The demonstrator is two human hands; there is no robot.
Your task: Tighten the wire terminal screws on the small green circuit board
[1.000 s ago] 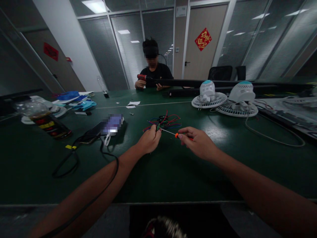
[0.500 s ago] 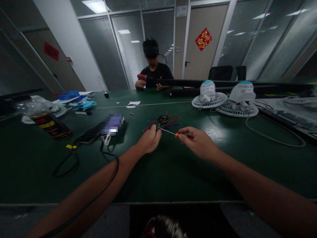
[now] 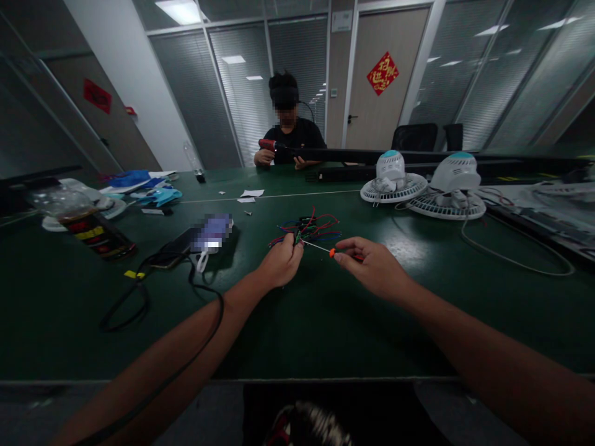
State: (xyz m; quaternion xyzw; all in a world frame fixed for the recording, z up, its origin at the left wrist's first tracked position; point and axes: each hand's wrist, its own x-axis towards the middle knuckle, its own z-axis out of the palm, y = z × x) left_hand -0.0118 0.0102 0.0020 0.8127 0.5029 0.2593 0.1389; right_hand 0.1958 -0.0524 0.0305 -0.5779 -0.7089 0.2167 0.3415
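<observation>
A tangle of red, blue and green wires (image 3: 312, 228) lies on the green table (image 3: 297, 322). My left hand (image 3: 280, 263) is closed, pinching a small connector at the near end of the wires. My right hand (image 3: 372, 266) is closed round a small orange-handled screwdriver (image 3: 331, 252). Its thin metal shaft points left, with the tip at the piece pinched in my left hand.
Two white desk fans (image 3: 393, 176) (image 3: 453, 186) lie at the right with a grey cord. A phone (image 3: 174, 251), a black cable (image 3: 139, 297) and a bottle (image 3: 88, 226) lie at the left. A person (image 3: 289, 133) sits across the table holding a red tool.
</observation>
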